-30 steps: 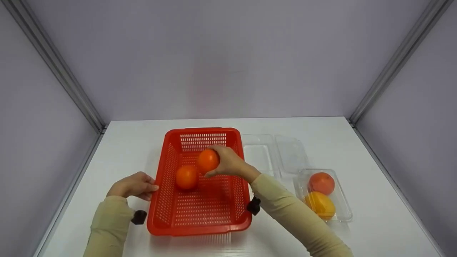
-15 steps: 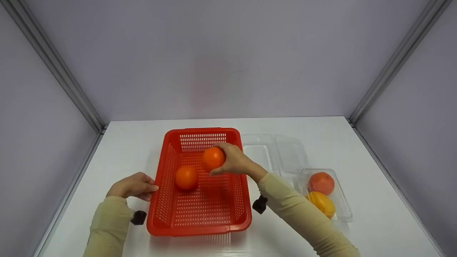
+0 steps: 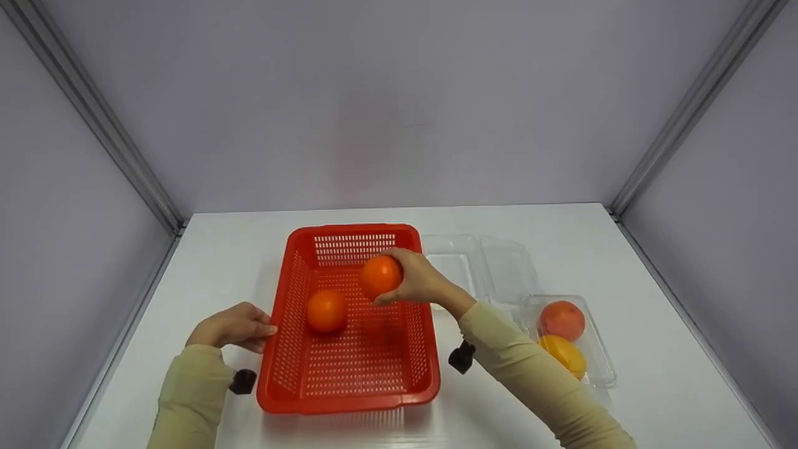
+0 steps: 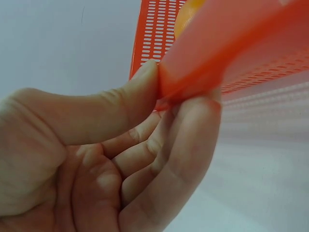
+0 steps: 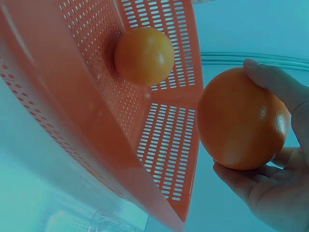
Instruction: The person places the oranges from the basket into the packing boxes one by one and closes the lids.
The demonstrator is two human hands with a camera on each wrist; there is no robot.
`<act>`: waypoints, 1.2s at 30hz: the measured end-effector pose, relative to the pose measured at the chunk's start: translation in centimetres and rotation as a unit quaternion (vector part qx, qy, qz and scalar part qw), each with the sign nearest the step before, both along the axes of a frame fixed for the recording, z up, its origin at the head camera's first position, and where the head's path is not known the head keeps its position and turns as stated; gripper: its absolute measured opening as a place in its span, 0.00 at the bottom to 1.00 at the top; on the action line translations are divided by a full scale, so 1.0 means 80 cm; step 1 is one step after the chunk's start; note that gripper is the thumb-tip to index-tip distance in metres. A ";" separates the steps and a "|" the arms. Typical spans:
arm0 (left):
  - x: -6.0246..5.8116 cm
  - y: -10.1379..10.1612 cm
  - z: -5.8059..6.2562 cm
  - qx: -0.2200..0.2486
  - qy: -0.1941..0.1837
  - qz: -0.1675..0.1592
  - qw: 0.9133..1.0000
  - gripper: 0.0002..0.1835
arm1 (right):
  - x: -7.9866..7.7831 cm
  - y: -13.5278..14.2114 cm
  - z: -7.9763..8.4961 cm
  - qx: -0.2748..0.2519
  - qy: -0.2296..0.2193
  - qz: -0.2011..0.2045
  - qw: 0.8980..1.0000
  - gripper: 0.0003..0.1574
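My right hand [image 3: 416, 276] grips an orange [image 3: 381, 277] above the right part of a red plastic basket [image 3: 349, 405]. In the right wrist view the thumb and fingers curl round the held orange [image 5: 241, 118]. A second orange [image 3: 326, 310] lies on the basket floor, toward its left side. On the left, my left hand [image 3: 234, 325] pinches the basket's side rim between thumb and fingers. The left wrist view shows the left hand [image 4: 120, 140] close up, with the rim [image 4: 193, 79] between thumb and forefinger.
Right of the basket lies an opened clear plastic box [image 3: 455, 265] with its lid [image 3: 508, 268] folded out. Nearer, another clear box [image 3: 601, 355] holds a reddish-orange round fruit [image 3: 562, 320] and a yellow fruit [image 3: 566, 355]. Walls enclose the white table [image 3: 661, 349] at the back and sides.
The right hand has moved to the right and slightly up with the orange, away from the second orange. The left hand and the basket have stayed put.
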State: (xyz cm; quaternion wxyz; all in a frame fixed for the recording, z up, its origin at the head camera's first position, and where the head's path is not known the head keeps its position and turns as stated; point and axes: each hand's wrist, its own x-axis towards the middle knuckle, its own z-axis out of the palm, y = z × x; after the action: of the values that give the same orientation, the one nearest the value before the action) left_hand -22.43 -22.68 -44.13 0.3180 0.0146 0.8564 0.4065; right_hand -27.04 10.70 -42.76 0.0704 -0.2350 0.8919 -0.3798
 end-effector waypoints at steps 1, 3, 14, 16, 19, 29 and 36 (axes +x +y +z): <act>0.000 0.000 0.000 0.000 0.001 -0.002 1.000 0.15 | 0.000 0.001 0.000 0.000 0.000 -0.001 1.000 0.52; -0.001 0.001 -0.001 0.001 0.000 -0.002 1.000 0.15 | -0.001 0.003 0.001 0.000 -0.001 -0.001 1.000 0.51; -0.001 0.004 0.001 -0.002 -0.001 0.004 1.000 0.16 | 0.000 0.013 0.004 -0.005 -0.008 -0.010 1.000 0.51; -0.001 0.004 0.002 -0.001 0.000 0.003 1.000 0.16 | 0.000 0.015 0.005 -0.006 -0.009 -0.012 1.000 0.51; -0.002 0.003 0.001 -0.001 0.001 0.003 1.000 0.15 | 0.000 0.018 0.005 -0.003 -0.010 -0.012 1.000 0.52; -0.002 0.001 0.001 -0.001 0.002 -0.003 1.000 0.15 | -0.001 0.026 0.004 0.000 -0.004 -0.013 1.000 0.51; -0.005 -0.004 0.001 0.022 -0.008 -0.013 1.000 0.17 | -0.002 0.034 0.003 -0.005 -0.003 -0.013 1.000 0.50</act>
State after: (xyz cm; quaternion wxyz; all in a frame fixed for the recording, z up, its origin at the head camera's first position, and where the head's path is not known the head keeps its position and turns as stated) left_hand -22.85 -23.02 -44.04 0.3300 0.0296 0.8445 0.4208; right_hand -27.22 13.40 -42.52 0.0676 -0.2228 0.8928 -0.3855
